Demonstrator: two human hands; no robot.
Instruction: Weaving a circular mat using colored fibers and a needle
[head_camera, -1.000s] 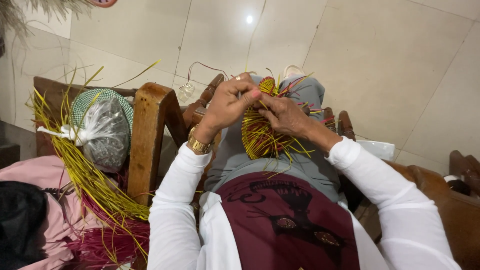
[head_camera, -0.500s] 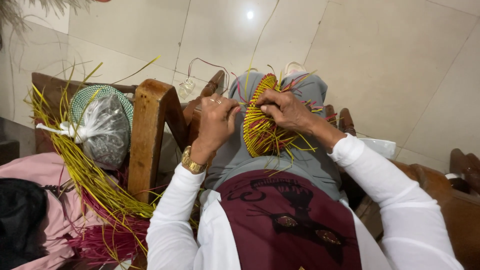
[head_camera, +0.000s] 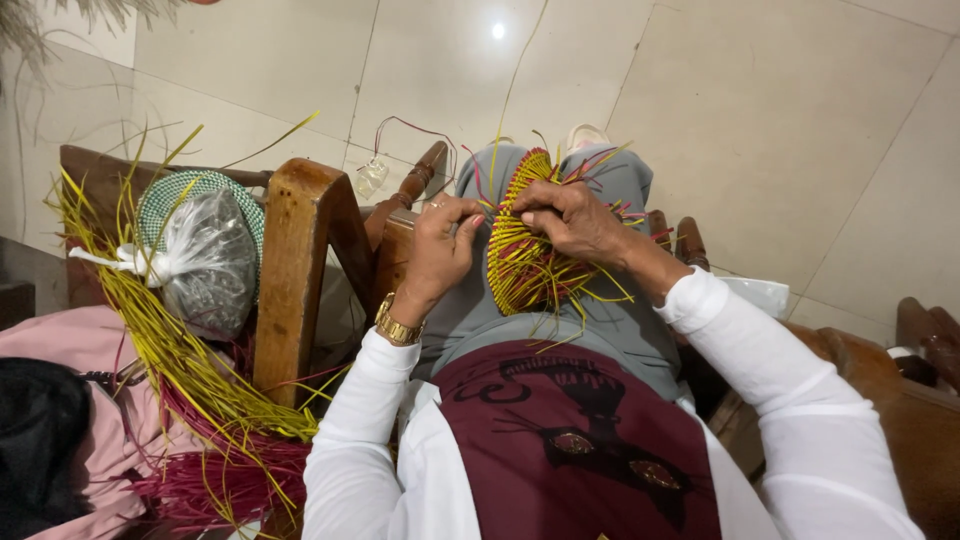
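The right hand (head_camera: 570, 215) grips the yellow woven piece (head_camera: 525, 262); the left hand (head_camera: 440, 245) pinches a strand beside it, a wooden armrest (head_camera: 295, 260) just outside.

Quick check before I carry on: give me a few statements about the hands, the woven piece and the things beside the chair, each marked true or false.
1. The right hand grips the yellow woven piece on the lap. True.
2. The left hand rests on the wooden chair arm. False: it is raised beside the woven piece, pinching a thin strand.
3. A gold wristwatch sits on the left wrist. True.
4. The clear plastic bag lies on the tiled floor. False: it sits left of the chair arm, among loose yellow strips.
5. The sleeves are black. False: they are white.
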